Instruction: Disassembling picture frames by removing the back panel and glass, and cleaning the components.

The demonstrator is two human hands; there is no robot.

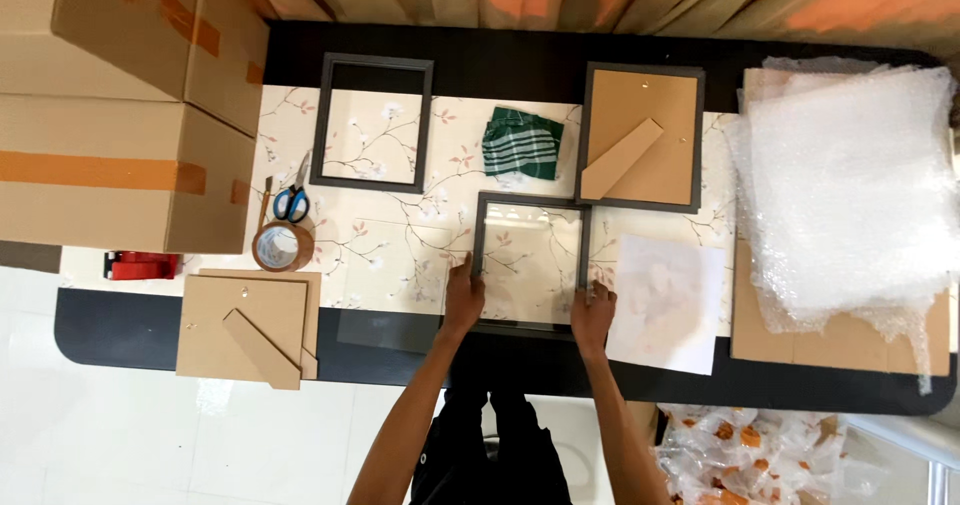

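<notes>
A dark picture frame (pixel 531 203) with a glass pane lies flat near the table's front edge. My left hand (pixel 462 295) rests on its left side and my right hand (pixel 594 310) grips its lower right corner. A second, empty dark frame (pixel 322 125) lies further back on the left. A third frame (pixel 641 138) with its brown backing board and stand facing up lies at the back right. A green checked cloth (pixel 522 145) sits between those two. A white paper sheet (pixel 665 305) lies just right of my right hand.
Large cardboard boxes (pixel 120 105) stand at the left. Beside them are blue-handled scissors (pixel 292 201), a roll of brown tape (pixel 281 248) and a red tape dispenser (pixel 140 264). Brown backing boards (pixel 245 325) lie front left, a loose glass pane (pixel 385 330) beside them. Bubble wrap (pixel 850 185) covers cardboard at the right.
</notes>
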